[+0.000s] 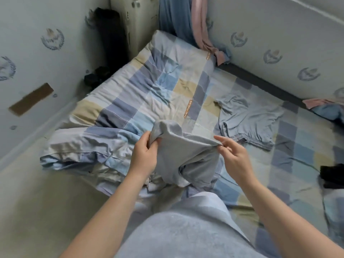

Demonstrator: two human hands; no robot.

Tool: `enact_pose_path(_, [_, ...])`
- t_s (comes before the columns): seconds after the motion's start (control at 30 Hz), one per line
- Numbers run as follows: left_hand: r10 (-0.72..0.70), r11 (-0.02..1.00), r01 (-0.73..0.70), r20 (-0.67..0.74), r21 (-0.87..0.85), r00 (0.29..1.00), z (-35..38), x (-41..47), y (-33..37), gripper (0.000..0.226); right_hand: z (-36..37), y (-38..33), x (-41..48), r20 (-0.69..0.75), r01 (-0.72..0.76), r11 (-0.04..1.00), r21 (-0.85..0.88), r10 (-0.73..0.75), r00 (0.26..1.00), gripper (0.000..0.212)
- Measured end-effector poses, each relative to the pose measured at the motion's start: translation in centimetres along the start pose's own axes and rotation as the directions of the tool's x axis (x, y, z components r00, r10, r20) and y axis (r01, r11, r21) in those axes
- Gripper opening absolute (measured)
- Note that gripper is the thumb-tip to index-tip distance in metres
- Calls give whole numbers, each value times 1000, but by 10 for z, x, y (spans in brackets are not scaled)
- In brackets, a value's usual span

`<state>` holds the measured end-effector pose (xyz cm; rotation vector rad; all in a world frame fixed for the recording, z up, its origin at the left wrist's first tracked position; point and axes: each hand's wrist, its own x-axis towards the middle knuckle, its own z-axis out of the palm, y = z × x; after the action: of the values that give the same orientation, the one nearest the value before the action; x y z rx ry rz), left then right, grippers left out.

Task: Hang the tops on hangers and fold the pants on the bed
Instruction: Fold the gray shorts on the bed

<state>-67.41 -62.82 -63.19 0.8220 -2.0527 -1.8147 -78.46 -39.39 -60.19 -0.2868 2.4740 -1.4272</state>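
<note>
Head view: both hands, left hand (144,152) and right hand (233,156), apparently pinch grey garment (186,155).

Shorts (247,121) lie on the bed (297,138), right of the quilt (141,94).

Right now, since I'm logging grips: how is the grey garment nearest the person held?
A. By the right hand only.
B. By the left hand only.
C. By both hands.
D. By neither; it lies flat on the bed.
C: the left hand grips one bunched end of the grey garment and the right hand pinches its opposite edge.
</note>
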Motion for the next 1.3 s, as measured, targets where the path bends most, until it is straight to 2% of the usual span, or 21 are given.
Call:
enact_pose_path(0.2, [-36, 999, 33, 206, 19, 978, -2, -32, 55, 22, -23, -21, -50, -202, -141, 987, 79, 154, 967, 17])
enact_pose_path(0.4, [-95, 993, 113, 339, -32, 936, 39, -54, 112, 13, -58, -21, -95, -251, -286, 951, 119, 308, 918, 13])
enact_pose_path(0.47, [-110, 987, 149, 410, -64, 905, 61, -66, 123, 11, -70, -19, -112, -174, -311, 939, 148, 334, 926, 11])
enact_pose_path(0.53, [-134, 979, 189, 455, -78, 881, 87, -83, 131, 9, -80, -14, -131, -39, -313, 926, 209, 328, 944, 5])
enact_pose_path(0.57, [-142, 977, 198, 457, -77, 878, 100, -92, 132, 9, -86, -10, -141, 22, -308, 919, 248, 312, 950, 9])
enact_pose_path(0.63, [-161, 970, 225, 452, -91, 877, 122, -110, 136, 9, -95, -1, -160, 117, -297, 901, 315, 274, 955, 26])
enact_pose_path(0.73, [-183, 958, 266, 492, -103, 851, 158, -146, 145, 3, -116, 16, -187, 211, -289, 913, 289, 233, 949, 63])
enact_pose_path(0.8, [-196, 943, 307, 536, -125, 821, 181, -171, 155, 3, -128, 30, -201, 225, -298, 903, 308, 235, 945, 67])
enact_pose_path(0.87, [-211, 916, 362, 559, -172, 802, 200, -191, 165, 6, -136, 52, -209, 203, -328, 900, 288, 278, 939, 61])
enact_pose_path(0.97, [-201, 896, 383, 564, -225, 801, 224, -210, 177, 8, -158, 88, -220, 179, -366, 926, 99, 345, 921, 29])
enact_pose_path(1.0, [-190, 897, 375, 563, -234, 805, 230, -214, 179, 8, -168, 99, -226, 167, -382, 919, 92, 364, 916, 26])
enact_pose_path(1.17, [-144, 924, 290, 474, -250, 869, 251, -218, 185, 4, -237, 120, -246, -96, -325, 905, 274, 362, 927, 16])
enact_pose_path(1.23, [-103, 947, 217, 413, -238, 905, 260, -217, 185, 5, -268, 115, -250, -183, -272, 886, 375, 359, 915, 12])
enact_pose_path(1.3, [-35, 977, 112, 384, -180, 923, 269, -218, 185, 10, -297, 106, -254, -218, -218, 868, 447, 342, 914, 20])
